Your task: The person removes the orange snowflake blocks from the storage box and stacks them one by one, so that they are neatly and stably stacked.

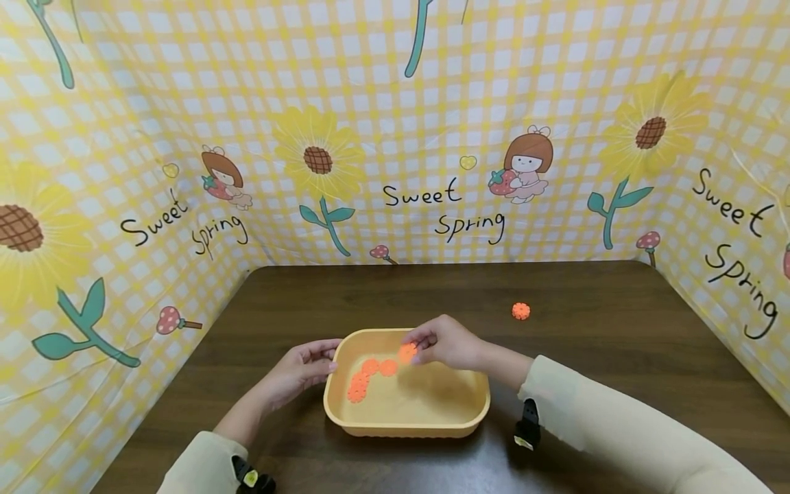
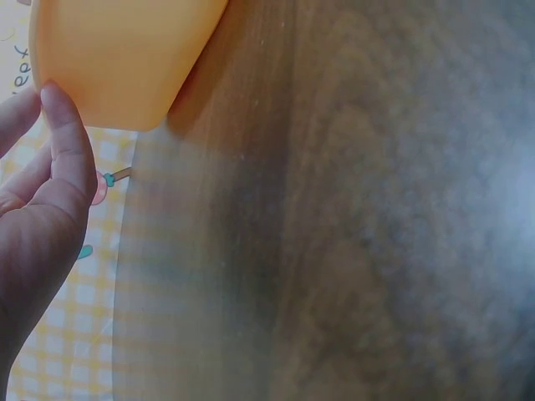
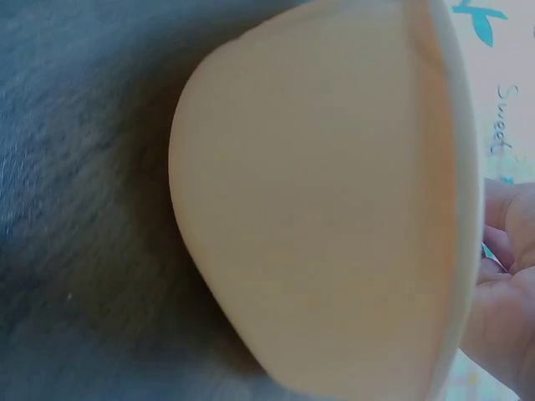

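A pale yellow plastic basin (image 1: 426, 405) stands on the dark wooden table. Inside it, towards the left, several orange snowflake-shaped discs (image 1: 357, 392) lie in a curved row. At the basin's left end my left hand (image 1: 302, 370) pinches the rim; in the left wrist view its thumb (image 2: 63, 125) lies against the basin wall (image 2: 117, 58). Over the basin's far side, my right hand (image 1: 447, 343) pinches an orange snowflake disc (image 1: 408, 353) by its edge, near the end of the row. In the right wrist view the basin wall (image 3: 318, 209) hides the fingertips and disc.
One more orange disc (image 1: 521, 311) lies on the table (image 1: 592, 343), behind and to the right of the basin. A yellow checked cloth (image 1: 420, 137) with flower prints hangs around the table's back and sides.
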`<state>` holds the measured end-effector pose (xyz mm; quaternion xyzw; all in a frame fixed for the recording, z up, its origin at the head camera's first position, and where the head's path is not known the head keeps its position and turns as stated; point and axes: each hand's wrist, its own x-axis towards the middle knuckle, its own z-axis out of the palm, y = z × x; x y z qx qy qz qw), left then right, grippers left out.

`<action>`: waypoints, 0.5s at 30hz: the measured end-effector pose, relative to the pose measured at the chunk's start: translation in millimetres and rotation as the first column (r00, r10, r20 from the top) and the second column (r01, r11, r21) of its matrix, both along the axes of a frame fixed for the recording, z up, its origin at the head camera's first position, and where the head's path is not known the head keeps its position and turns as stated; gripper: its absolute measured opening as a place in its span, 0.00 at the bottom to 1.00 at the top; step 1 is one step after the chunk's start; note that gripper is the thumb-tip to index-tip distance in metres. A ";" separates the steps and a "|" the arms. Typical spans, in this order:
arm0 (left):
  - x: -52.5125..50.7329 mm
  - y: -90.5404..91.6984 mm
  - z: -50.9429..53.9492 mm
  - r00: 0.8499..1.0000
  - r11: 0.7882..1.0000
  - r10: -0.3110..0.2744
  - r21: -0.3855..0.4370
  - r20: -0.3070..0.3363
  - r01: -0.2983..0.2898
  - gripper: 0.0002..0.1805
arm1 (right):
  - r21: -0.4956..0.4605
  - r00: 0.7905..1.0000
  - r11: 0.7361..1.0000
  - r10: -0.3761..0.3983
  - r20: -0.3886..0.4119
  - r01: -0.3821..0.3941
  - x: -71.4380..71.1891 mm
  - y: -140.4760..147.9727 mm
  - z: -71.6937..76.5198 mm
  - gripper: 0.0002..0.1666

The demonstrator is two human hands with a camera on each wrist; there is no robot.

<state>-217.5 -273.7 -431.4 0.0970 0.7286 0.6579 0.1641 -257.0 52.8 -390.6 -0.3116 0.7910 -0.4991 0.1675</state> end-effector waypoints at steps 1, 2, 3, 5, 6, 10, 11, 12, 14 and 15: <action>0.1 -0.1 0.1 1.000 1.000 0.001 0.000 0.001 -0.001 0.33 | -0.010 1.000 1.000 -0.008 0.005 0.008 -1.0 2.3 0.3 0.18; 0.0 -0.2 0.3 1.000 1.000 0.000 0.000 0.001 0.000 0.34 | -0.020 1.000 1.000 -0.017 0.009 0.017 -2.0 4.6 0.8 0.18; 0.0 -0.1 0.5 1.000 1.000 0.003 0.000 0.003 -0.003 0.34 | -0.026 1.000 0.999 -0.027 0.014 0.027 -2.9 7.0 1.3 0.18; -0.1 0.2 0.6 1.000 1.000 0.005 0.000 0.006 -0.005 0.34 | -0.037 0.999 0.998 -0.047 0.017 0.047 -4.7 12.1 2.7 0.18; -0.1 0.2 0.6 1.000 1.000 0.005 -0.001 0.005 -0.005 0.34 | -0.040 0.998 0.997 -0.060 0.020 0.061 -5.5 14.5 3.6 0.18; 0.3 0.2 0.5 1.000 1.000 0.003 -0.005 0.000 -0.003 0.34 | -0.063 0.992 0.990 -0.123 0.024 0.125 -8.6 24.5 7.9 0.18; 0.4 0.2 0.4 1.000 1.000 0.005 -0.006 0.001 -0.005 0.34 | -0.070 0.990 0.987 -0.141 0.024 0.142 -9.5 26.9 8.8 0.18; 0.6 0.3 0.5 1.000 1.000 0.007 -0.006 0.001 -0.007 0.33 | -0.074 0.987 0.985 -0.157 0.020 0.158 -10.7 29.6 9.4 0.18; 0.8 0.5 0.6 1.000 1.000 0.007 -0.005 0.002 -0.007 0.33 | -0.085 0.983 0.979 -0.184 0.009 0.184 -13.4 35.5 9.4 0.18; 0.8 0.7 0.6 1.000 1.000 0.007 -0.004 0.002 -0.007 0.33 | -0.091 0.981 0.977 -0.195 0.005 0.195 -14.7 38.6 9.0 0.18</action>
